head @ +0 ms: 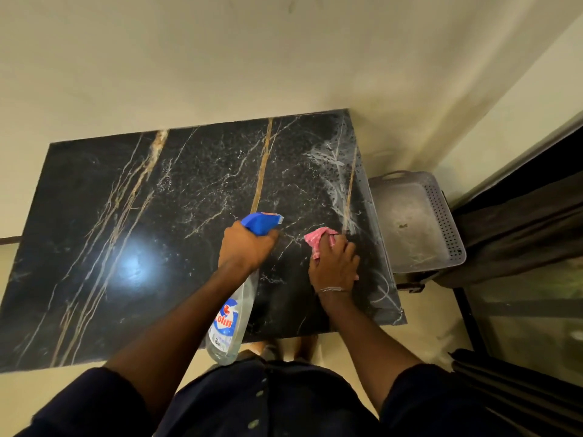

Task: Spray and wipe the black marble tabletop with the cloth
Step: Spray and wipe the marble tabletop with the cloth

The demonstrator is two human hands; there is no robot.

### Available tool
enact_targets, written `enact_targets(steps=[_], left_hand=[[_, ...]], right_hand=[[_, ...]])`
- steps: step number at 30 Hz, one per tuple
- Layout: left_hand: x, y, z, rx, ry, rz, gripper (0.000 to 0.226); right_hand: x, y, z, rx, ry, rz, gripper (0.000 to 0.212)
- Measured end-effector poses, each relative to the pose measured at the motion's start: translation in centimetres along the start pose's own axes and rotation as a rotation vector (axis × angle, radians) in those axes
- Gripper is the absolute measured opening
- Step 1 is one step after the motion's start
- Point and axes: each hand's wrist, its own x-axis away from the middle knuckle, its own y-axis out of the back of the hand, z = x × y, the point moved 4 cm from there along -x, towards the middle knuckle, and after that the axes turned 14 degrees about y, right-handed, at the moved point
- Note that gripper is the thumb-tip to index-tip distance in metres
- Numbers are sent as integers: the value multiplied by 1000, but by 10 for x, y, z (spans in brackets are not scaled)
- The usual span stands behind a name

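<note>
The black marble tabletop [151,222] with gold and white veins fills the middle of the view. My left hand [244,247] grips a clear spray bottle [232,320] with a blue trigger head, held above the table's near edge, nozzle pointing right. My right hand [334,268] presses a pink cloth [318,239] flat on the marble near the right end. White streaks and droplets of spray [334,171] lie on the right part of the top, beyond the cloth.
A grey perforated plastic basket [416,222] sits low just off the table's right edge. A cream wall runs behind the table. Dark curtain and a glass door frame [520,234] stand at the right. A lamp's glare [134,266] shines on the left half.
</note>
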Motion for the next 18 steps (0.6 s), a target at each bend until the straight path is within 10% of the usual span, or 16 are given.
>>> enact_targets(steps=[9,18], left_hand=[[-20,12,-11,0,10,19,17],[-45,26,-19,5,-70,73,18]], right_hand=[[-10,-9,44,74,593,107,59],[-39,2,-47,132,77,39,48]])
